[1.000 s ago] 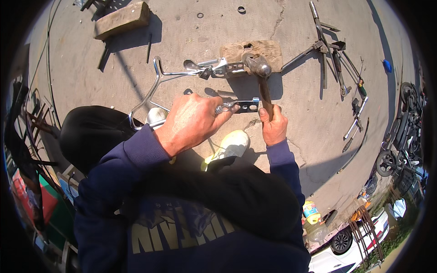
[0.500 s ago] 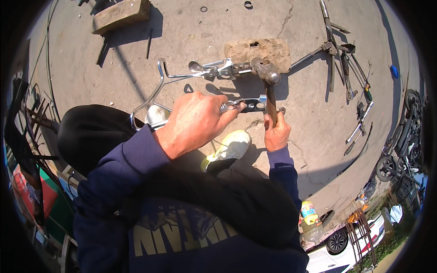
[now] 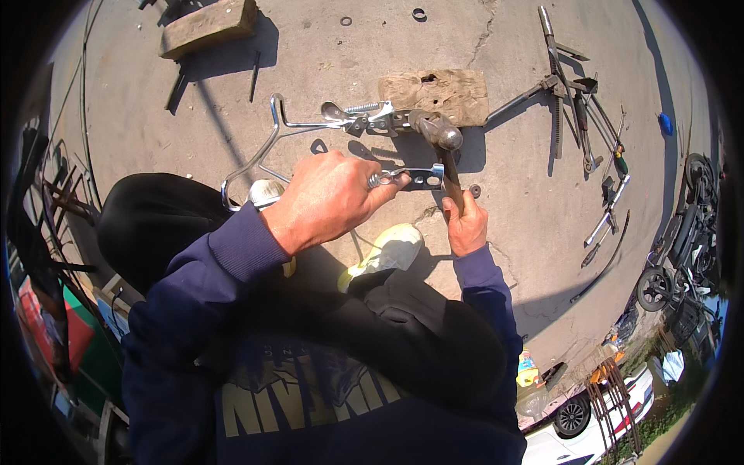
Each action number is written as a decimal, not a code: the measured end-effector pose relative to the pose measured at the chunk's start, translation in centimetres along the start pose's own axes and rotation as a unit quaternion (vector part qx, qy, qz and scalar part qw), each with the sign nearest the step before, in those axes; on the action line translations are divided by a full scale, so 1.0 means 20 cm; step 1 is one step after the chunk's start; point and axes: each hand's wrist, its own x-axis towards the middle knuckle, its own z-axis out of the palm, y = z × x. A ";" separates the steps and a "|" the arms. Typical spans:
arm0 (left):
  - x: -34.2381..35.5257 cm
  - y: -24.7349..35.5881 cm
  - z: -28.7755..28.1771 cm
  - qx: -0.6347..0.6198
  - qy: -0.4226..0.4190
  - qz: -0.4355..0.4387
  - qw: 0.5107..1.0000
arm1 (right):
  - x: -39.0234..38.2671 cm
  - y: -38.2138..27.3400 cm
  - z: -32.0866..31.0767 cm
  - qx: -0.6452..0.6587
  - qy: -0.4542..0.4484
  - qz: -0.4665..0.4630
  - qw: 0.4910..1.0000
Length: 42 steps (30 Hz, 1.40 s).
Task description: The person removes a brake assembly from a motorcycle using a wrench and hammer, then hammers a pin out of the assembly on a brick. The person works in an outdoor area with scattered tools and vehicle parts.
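My left hand (image 3: 322, 198) is closed around the near side of a chrome bicycle kickstand (image 3: 271, 139), a bent tube frame with springs and slotted brackets. Its far bracket lies at the edge of a worn wooden block (image 3: 453, 97), partly behind the hammer head. The near bracket sticks out to the right of my left fingers. In my right hand (image 3: 466, 229) is a hammer (image 3: 443, 133), gripped by its wooden handle. The rounded steel head is over the far bracket; whether it touches the metal, I cannot tell. The handle crosses the near bracket's end.
Metal rods and hand tools (image 3: 577, 93) lie on the concrete to the right, with a ratchet-like tool (image 3: 608, 209) nearer. Another wooden block (image 3: 208, 29) stands far left. Small rings (image 3: 419, 14) and a washer (image 3: 475, 190) lie on the ground. My shoe (image 3: 387, 252) is below the kickstand.
The hammer head has shifted slightly left and nearer to me, with my right hand moving a little left. My left hand keeps its grip on the kickstand.
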 end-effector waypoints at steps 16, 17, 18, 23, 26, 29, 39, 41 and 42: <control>0.01 -0.07 -0.02 -0.029 -0.008 0.018 0.999 | -0.10 0.02 -0.03 0.130 0.088 0.019 0.987; 0.01 -0.05 -0.02 -0.027 0.001 0.037 0.999 | -0.09 0.04 -0.02 0.118 0.096 -0.013 0.988; 0.00 -0.03 -0.04 -0.013 -0.014 0.012 1.000 | -0.08 0.05 0.00 0.107 0.101 -0.046 0.988; 0.01 -0.01 -0.04 0.083 -0.036 0.017 0.996 | -0.06 0.20 0.08 -0.023 0.013 -0.008 1.000; -0.01 -0.03 -0.03 0.025 -0.057 -0.026 0.998 | -0.08 0.03 0.00 -0.019 -0.007 0.003 1.000; -0.02 -0.04 -0.02 0.042 -0.029 0.032 0.998 | -0.04 -0.12 -0.01 0.041 0.093 -0.120 0.988; 0.02 -0.04 -0.08 0.039 -0.065 -0.013 0.997 | 0.12 0.08 -0.09 -0.034 -0.021 0.003 0.999; 0.04 -0.06 -0.06 0.063 -0.041 0.010 0.997 | 0.09 0.01 -0.12 -0.014 0.022 -0.053 0.998; 0.05 -0.08 -0.06 0.059 -0.026 0.019 0.998 | 0.11 -0.01 -0.13 -0.005 0.036 -0.075 0.997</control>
